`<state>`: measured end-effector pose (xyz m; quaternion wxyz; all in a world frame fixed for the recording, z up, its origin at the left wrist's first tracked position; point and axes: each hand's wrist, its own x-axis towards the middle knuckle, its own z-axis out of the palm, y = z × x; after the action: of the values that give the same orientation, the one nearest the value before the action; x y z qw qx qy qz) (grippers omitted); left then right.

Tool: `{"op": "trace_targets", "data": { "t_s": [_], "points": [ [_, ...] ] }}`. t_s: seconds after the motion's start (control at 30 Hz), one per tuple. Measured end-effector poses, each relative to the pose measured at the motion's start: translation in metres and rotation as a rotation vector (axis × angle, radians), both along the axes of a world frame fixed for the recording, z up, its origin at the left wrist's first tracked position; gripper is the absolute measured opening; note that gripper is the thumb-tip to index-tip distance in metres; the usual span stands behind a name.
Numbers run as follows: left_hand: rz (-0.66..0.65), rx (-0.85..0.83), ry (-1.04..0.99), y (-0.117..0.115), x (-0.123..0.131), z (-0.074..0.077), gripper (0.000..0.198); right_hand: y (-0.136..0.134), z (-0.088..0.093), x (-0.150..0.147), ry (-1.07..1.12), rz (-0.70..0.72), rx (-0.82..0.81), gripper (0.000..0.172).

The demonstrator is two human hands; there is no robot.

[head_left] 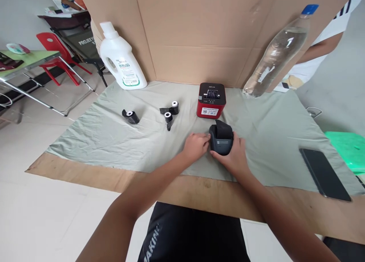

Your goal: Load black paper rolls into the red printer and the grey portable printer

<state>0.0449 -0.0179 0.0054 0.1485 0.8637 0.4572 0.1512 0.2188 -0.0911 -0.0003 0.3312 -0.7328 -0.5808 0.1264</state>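
A dark grey portable printer (221,146) with a strip of black paper rising from its top stands on the grey cloth, in front of me. My right hand (235,155) is wrapped around its right side and front edge. The curled fingers of my left hand (196,147) press against its left side. Just behind it is a red and black printer (211,101) with a white label on its front. Further left lie small black paper rolls with white cores: one roll (132,118) on its own, and two close together, a front roll (168,118) and a rear roll (175,107).
A white detergent jug (122,60) and a clear bottle (275,58) with a blue cap lean against the cardboard (196,30) behind. A black phone (325,173) lies at the right. Beyond the right edge is a green stool (346,148). Another person's arm (322,49) shows behind the cardboard.
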Motion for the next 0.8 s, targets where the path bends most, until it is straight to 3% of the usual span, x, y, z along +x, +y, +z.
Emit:
{"op": "trace_targets", "data": {
  "t_s": [0.3, 0.8],
  "points": [
    [-0.038, 0.045, 0.055, 0.001, -0.0007, 0.0011, 0.038, -0.0001, 0.0072, -0.0023, 0.051, 0.003, -0.034, 0.116],
    [-0.064, 0.115, 0.113, -0.0003, -0.0009, -0.001, 0.041, 0.003, 0.0016, -0.0027, 0.044, 0.014, 0.043, 0.115]
  ]
}}
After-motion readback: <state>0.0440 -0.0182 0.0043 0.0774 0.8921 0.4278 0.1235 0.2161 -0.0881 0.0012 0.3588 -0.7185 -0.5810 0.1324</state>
